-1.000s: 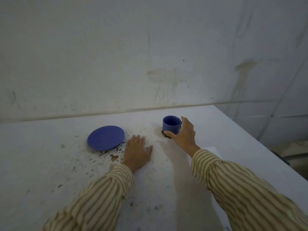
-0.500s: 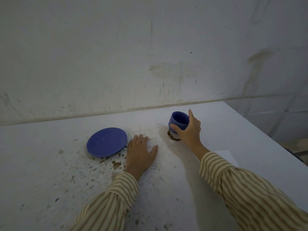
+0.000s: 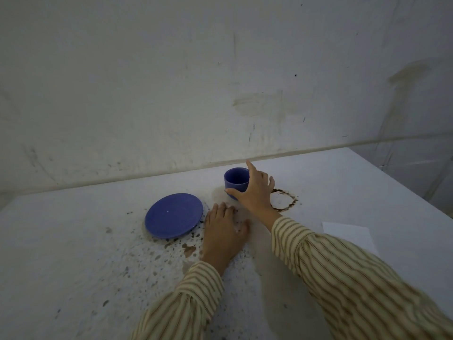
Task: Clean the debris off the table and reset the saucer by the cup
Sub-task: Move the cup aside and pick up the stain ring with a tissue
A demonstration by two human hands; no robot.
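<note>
While the right hand (image 3: 255,190) grips the blue cup (image 3: 235,180) from its 3 o'clock side, thumb low across the front and index finger raised above the rim, the cup sits upright near the back of the white table (image 3: 343,182). Whether its base touches the table cannot be told. Just at 3 o'clock of that hand a dark brown ring stain (image 3: 284,200) marks the surface. The left hand (image 3: 224,231) lies flat, palm down with fingers together, holding nothing, at 7 o'clock of the cup. The blue saucer (image 3: 174,215) rests on the table just beside this hand at its 9 o'clock, apart from the cup. Brown debris specks (image 3: 188,249) scatter from the saucer's near edge towards 7 o'clock across the table. A white sheet of paper (image 3: 348,235) lies at 4 o'clock of the cup, partly behind the striped right sleeve (image 3: 355,273). A stained wall (image 3: 220,82) rises behind the table.
</note>
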